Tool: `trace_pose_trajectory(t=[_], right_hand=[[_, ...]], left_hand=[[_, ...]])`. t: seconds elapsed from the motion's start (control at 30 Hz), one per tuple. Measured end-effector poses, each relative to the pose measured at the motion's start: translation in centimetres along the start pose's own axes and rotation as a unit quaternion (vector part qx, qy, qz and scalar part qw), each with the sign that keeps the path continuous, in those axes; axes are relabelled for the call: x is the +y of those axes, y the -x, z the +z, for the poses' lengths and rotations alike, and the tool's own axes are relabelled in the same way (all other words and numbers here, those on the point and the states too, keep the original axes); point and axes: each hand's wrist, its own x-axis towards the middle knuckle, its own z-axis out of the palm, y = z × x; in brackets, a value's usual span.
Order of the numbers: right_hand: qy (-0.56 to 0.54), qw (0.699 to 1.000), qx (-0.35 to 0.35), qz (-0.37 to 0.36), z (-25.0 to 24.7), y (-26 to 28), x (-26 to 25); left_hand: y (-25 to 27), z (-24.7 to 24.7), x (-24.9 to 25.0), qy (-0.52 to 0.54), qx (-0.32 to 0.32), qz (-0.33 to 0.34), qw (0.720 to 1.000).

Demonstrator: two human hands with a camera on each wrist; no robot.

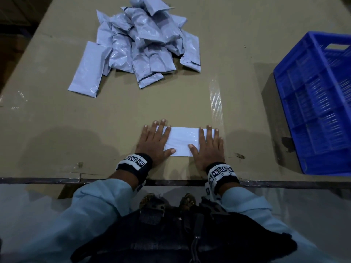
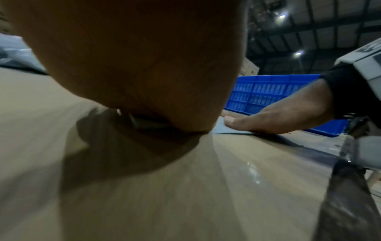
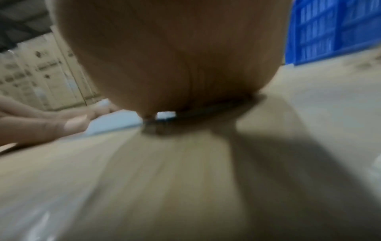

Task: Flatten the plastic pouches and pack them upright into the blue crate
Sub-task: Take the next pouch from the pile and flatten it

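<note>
Two flat palms, left hand (image 1: 153,141) and right hand (image 1: 208,146), press one plastic pouch (image 1: 181,141) near the table's (image 1: 57,130) front edge; flattening proceeds, lifting it upright into the blue crate (image 1: 313,103) next.

A flat brown cardboard-covered table (image 1: 57,118) is carrying a loose heap of grey plastic pouches (image 1: 140,42) at its far side, one flattened white pouch (image 1: 181,141) near the front edge (hands lying on it), and a blue slatted plastic crate (image 1: 319,103) standing at the right.
</note>
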Motion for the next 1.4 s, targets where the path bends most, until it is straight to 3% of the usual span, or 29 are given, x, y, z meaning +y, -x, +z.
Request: trace_pose_trajectory(t=[0.1, 0.17, 0.3, 0.53, 0.7, 0.8, 0.93, 1.1, 1.23, 1.4], right_hand=[[0.013, 1.000, -0.005, 0.005, -0.6, 0.2, -0.5], [0.004, 0.999, -0.001, -0.048, -1.0, 0.5, -1.7], [-0.036, 0.993, -0.010, -0.111, -0.3, 1.4, -3.6], [0.005, 0.995, -0.005, -0.096, -0.3, 1.2, -2.9], [0.014, 1.000, 0.025, -0.002, -0.2, 1.6, -1.4], [0.027, 0.999, 0.025, 0.007, -0.3, 1.6, -0.4], [0.024, 0.999, -0.009, 0.033, -0.7, 1.3, -2.0], [-0.003, 0.997, 0.030, -0.072, 0.3, 2.5, -4.0], [0.000, 0.995, 0.036, -0.089, 0.5, 2.6, -3.1], [0.003, 0.997, 0.032, -0.065, 0.9, 2.7, -1.3]], left_hand=[[-0.6, -0.8, 1.4, -0.058, 0.018, 0.004, 0.998], [-1.0, -1.0, 2.4, -0.058, 0.047, 0.031, 0.997], [-0.7, 0.2, 2.2, -0.016, 0.023, 0.067, 0.997], [0.2, -0.5, 0.7, -0.017, -0.024, 0.049, 0.998], [0.9, -0.5, 0.1, -0.012, 0.003, 0.035, 0.999], [1.2, -0.7, -0.3, -0.025, 0.008, 0.004, 1.000], [0.6, -1.7, 1.4, -0.087, -0.042, -0.028, 0.995], [0.1, -1.5, 2.7, -0.063, -0.013, 0.036, 0.997], [0.6, -1.0, 1.5, -0.019, -0.029, 0.072, 0.997], [1.3, -0.5, 0.2, 0.000, -0.041, 0.022, 0.999]])
